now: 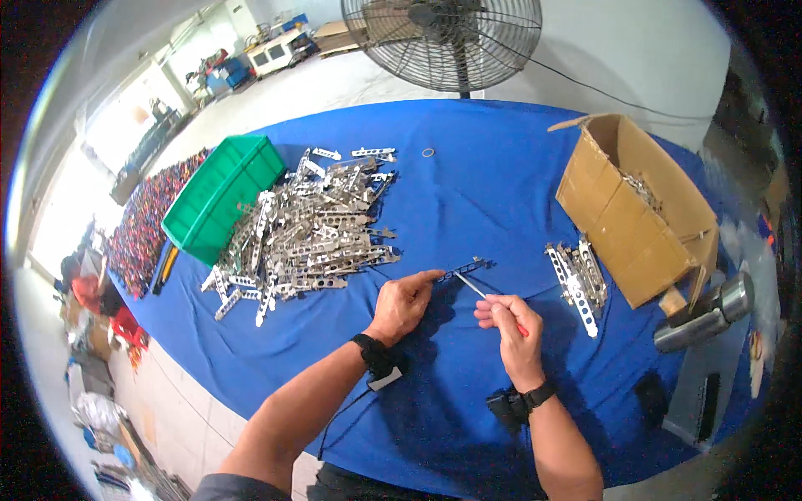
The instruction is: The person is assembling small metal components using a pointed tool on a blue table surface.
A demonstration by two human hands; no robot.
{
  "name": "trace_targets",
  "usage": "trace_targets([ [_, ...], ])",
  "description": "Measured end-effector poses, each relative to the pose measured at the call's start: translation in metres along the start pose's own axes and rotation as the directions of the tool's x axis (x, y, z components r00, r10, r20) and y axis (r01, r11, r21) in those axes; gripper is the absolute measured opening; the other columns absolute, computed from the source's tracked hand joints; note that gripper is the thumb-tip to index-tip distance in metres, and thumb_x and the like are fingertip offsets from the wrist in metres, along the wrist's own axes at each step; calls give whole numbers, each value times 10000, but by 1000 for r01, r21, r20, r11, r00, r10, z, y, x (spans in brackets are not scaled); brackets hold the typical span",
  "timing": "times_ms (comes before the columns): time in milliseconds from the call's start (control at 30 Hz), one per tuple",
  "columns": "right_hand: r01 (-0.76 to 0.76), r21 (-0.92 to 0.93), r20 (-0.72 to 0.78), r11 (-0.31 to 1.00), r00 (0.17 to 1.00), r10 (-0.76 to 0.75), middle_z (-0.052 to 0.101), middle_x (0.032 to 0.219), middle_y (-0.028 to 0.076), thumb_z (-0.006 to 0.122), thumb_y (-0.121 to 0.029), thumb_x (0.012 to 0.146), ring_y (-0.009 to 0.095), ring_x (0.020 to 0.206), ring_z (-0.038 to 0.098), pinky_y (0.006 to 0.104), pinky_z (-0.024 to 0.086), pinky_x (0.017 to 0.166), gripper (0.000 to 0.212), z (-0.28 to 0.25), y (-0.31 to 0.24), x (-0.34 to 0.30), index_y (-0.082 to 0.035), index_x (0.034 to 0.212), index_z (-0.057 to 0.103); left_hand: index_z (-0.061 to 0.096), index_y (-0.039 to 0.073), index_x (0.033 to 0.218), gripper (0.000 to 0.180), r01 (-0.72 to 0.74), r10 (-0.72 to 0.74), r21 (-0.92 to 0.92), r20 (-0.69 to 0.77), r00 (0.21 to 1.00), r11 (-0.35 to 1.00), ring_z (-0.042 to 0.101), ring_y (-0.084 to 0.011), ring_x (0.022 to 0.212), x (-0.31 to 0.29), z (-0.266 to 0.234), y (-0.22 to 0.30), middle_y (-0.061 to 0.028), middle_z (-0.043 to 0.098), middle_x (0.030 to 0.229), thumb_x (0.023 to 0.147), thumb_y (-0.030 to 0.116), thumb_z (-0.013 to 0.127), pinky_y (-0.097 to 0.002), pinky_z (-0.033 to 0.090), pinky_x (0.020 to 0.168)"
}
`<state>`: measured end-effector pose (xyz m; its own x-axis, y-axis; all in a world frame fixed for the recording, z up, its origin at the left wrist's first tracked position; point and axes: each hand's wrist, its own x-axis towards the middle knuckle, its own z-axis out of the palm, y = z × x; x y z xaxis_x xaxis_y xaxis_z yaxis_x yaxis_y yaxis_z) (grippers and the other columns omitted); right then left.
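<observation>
My left hand pinches the near end of a perforated metal strip, which points away to the right just over the blue cloth. In my right hand is a slim metal-shafted tool with a red handle end; its exact kind is unclear. The tool's tip meets the strip near its middle, or lies very close to it. A large heap of similar metal strips spreads out left of my hands. To the right of them lies a smaller pile of strips.
A green plastic bin tilts against the heap. An open cardboard box with metal parts inside stands at the right, beside a steel cylinder. A small ring lies on the cloth. A large fan stands behind the table.
</observation>
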<state>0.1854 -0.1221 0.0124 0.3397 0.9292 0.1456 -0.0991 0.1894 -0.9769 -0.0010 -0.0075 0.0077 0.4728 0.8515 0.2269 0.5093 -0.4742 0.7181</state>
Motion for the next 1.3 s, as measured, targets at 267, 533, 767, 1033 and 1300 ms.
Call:
trace_targets([
  [267,-23,33,-12,999,1000,23,713,948,147,508,-123,991,187,844,699,304,573,727,226,-5,5,0,51,1017,649,688,98,1157,282,-25,24,-65,-11,1000,998,603,-270,568,4,8,-6,-169,623,689,900,97,573,-369,486,583],
  [533,24,42,-71,999,997,-21,714,921,142,513,-125,989,182,813,700,302,572,722,217,-4,5,1,44,1017,647,688,84,1165,283,48,-48,-13,8,999,999,563,-133,557,4,6,-3,-124,590,639,904,88,579,-316,478,572],
  [767,-4,54,-44,999,999,6,716,913,154,514,-142,989,190,820,707,309,575,729,230,-7,7,2,47,1016,644,689,75,1166,268,65,-65,-21,30,997,998,553,-117,560,2,5,-1,-124,586,633,921,100,583,-308,471,569],
  [1033,19,50,-44,999,999,-16,724,876,139,518,-144,984,179,790,712,300,576,720,232,-8,10,2,41,1002,657,684,73,1180,279,70,-70,-9,14,997,998,496,-89,568,2,7,-1,-96,553,616,924,95,578,-299,452,567],
  [1300,-8,19,14,1000,1000,7,714,925,133,506,-141,998,163,840,694,297,562,744,237,-10,6,2,51,1025,643,679,64,1189,284,90,-90,-13,26,996,996,496,-70,589,2,4,4,-74,570,633,927,93,571,-281,446,568],
])
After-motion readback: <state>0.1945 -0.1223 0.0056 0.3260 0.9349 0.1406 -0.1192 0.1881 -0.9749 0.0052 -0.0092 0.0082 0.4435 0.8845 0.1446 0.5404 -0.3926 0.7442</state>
